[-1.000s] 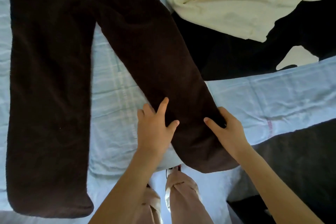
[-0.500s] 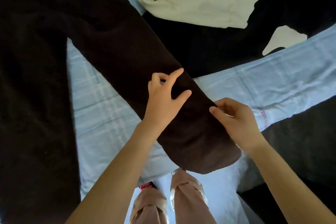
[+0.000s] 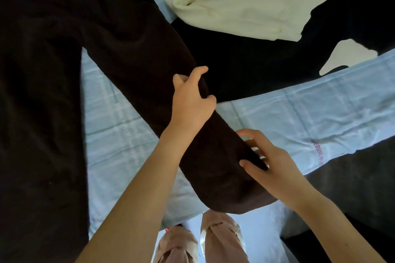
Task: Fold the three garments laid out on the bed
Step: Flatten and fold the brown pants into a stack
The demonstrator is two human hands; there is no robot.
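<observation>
Your left hand has climbed up the trouser leg and now curls over its upper-right edge. Your right hand pinches the same edge nearer the cuff, thumb on top, fingers beneath. The leg runs from upper left to lower centre; the other leg lies at frame left. The brown fabric looks thick, fleecy and limp on the pale blue sheet.

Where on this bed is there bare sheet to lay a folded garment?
Two patches of the light blue sheet: one between the legs of the dark brown fleece trousers, one right of the gripped leg, below the black garment. The far right is crowded: the cream garment lies over that black garment.
</observation>
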